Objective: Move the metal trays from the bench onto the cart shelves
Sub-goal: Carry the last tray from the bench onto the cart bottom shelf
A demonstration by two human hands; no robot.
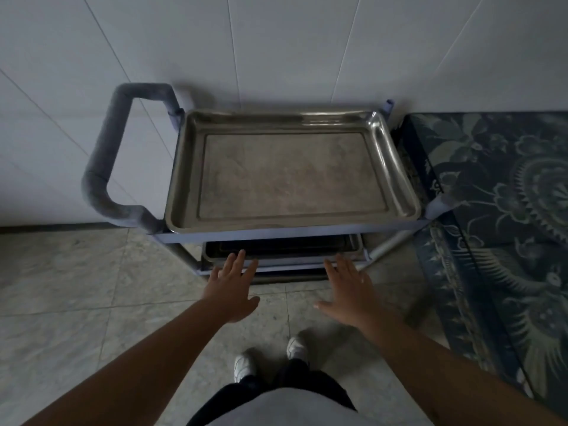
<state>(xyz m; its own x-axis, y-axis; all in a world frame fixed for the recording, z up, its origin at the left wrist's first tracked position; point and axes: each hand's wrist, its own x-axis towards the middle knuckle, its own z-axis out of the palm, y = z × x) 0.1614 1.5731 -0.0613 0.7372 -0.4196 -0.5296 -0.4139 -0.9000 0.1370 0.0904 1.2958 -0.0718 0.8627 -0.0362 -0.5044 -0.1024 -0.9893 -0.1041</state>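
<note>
A large metal tray (381, 142) lies flat on the top shelf of a blue-framed cart (276, 233) that stands against the white wall. On the shelf below, a second, darker tray (282, 249) shows only its front strip under the top shelf. My left hand (233, 284) and my right hand (347, 287) are stretched out, fingers spread, just in front of that lower shelf's front edge. Neither hand holds anything. The fingertips overlap the lower shelf's rim; whether they touch it I cannot tell.
The cart's padded grey handle (101, 167) sticks out on the left. A bench covered with a dark blue patterned cloth (504, 210) stands close on the right. Pale floor tiles (76, 287) lie below, with my white shoes (246, 364) near the cart.
</note>
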